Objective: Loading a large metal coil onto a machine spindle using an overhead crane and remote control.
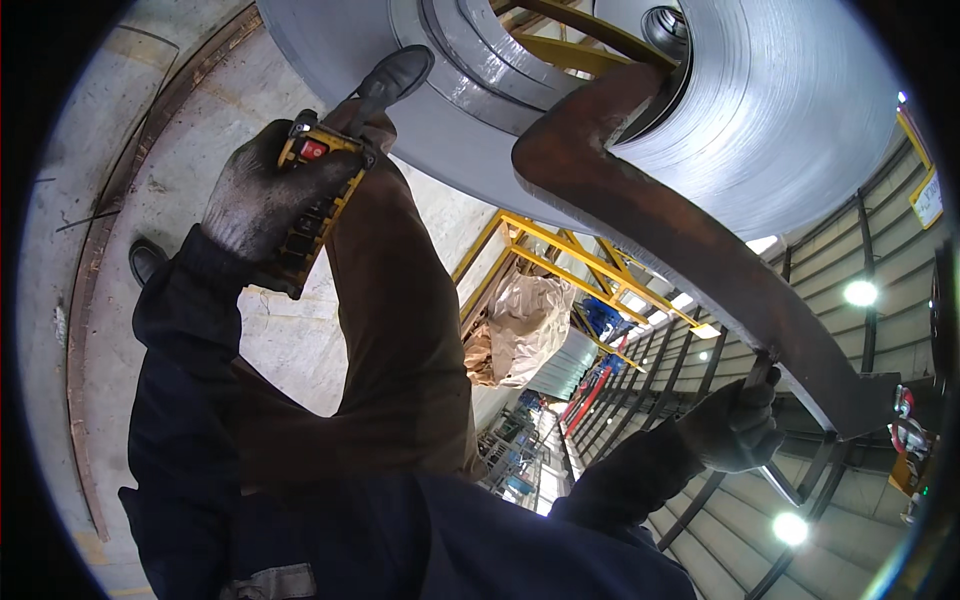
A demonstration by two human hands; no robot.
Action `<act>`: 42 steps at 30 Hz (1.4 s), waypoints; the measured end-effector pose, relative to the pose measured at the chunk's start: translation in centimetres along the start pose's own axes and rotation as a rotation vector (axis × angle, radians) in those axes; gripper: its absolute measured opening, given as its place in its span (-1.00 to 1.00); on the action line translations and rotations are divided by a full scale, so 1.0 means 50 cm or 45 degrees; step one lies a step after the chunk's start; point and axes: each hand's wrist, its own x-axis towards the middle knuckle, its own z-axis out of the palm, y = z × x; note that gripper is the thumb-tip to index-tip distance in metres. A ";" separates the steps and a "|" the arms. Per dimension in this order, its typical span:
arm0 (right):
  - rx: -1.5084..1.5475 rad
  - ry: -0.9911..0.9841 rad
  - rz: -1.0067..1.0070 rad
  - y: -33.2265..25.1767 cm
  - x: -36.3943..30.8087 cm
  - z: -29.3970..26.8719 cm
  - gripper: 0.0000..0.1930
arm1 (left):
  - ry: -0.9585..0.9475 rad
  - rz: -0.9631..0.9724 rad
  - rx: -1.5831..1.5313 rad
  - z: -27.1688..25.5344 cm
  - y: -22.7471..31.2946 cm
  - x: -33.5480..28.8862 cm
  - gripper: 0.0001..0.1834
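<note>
My left hand (245, 195), in a dark, worn glove, is closed around a yellow and black handheld remote control (306, 240) with a red button near its top end. The thumb lies over its face. On the right, my gloved right hand (735, 425) wraps round a metal handle (784, 486) that joins a large rusty C-shaped lifting hook (690, 235). The hook's curved end reaches into the bore of a big steel coil (760, 120). How deep it sits inside is hidden.
Yellow frames (560, 245) stand beyond the coil, near a bundle in crumpled brown wrapping (525, 325). A red shackle (905, 405) shows by the hook's outer end. My boot (397, 75) is close to the coil. A long rusty strip (85, 300) curves along the concrete floor at left.
</note>
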 end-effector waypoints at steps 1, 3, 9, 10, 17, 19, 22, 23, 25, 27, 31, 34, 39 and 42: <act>-0.011 0.016 -0.007 -0.003 0.003 -0.005 -0.48 | 0.007 0.000 -0.002 -0.004 0.000 -0.002 -0.59; -0.204 0.013 -0.052 -0.010 0.011 -0.018 -0.48 | 0.014 0.002 -0.004 -0.006 0.001 -0.005 -0.57; -0.321 -0.085 0.001 -0.020 0.025 -0.034 -0.50 | 0.047 -0.022 0.035 -0.005 0.030 -0.015 -0.41; -0.313 -0.100 0.014 -0.025 0.034 -0.041 -0.50 | 0.058 -0.011 0.038 -0.006 0.028 -0.016 -0.41; -0.379 -0.063 -0.047 -0.093 0.145 -0.090 -0.51 | 0.099 -0.019 -0.021 -0.001 0.054 -0.044 -0.43; -0.366 -0.074 0.040 -0.121 0.183 -0.116 -0.51 | 0.096 -0.030 0.021 0.010 0.069 -0.041 -0.43; -0.387 0.045 0.028 -0.119 0.237 -0.067 -0.52 | 0.126 -0.054 0.054 0.029 0.113 -0.055 -0.42; -0.341 -0.009 0.082 -0.136 0.263 -0.072 -0.54 | 0.144 -0.049 0.075 0.031 0.120 -0.056 -0.42; -0.254 -0.097 0.190 -0.175 0.308 -0.099 -0.56 | 0.194 -0.037 0.135 0.034 0.141 -0.063 -0.42; -0.248 -0.119 0.236 -0.217 0.306 -0.114 -0.53 | 0.202 -0.005 0.089 0.040 0.168 -0.084 -0.44; -0.236 -0.236 0.231 -0.199 0.262 -0.039 -0.48 | 0.228 0.201 0.222 0.053 0.177 -0.141 -0.49; -0.492 -0.205 0.160 -0.188 0.320 -0.033 -0.50 | 0.270 -0.071 0.306 0.104 0.269 -0.212 -0.53; -0.232 -0.257 0.203 -0.140 0.418 -0.060 -0.51 | 0.321 0.060 0.335 0.127 0.373 -0.289 -0.52; -0.248 -0.155 0.236 -0.116 0.408 -0.070 -0.52 | 0.262 0.037 0.269 0.127 0.386 -0.354 -0.50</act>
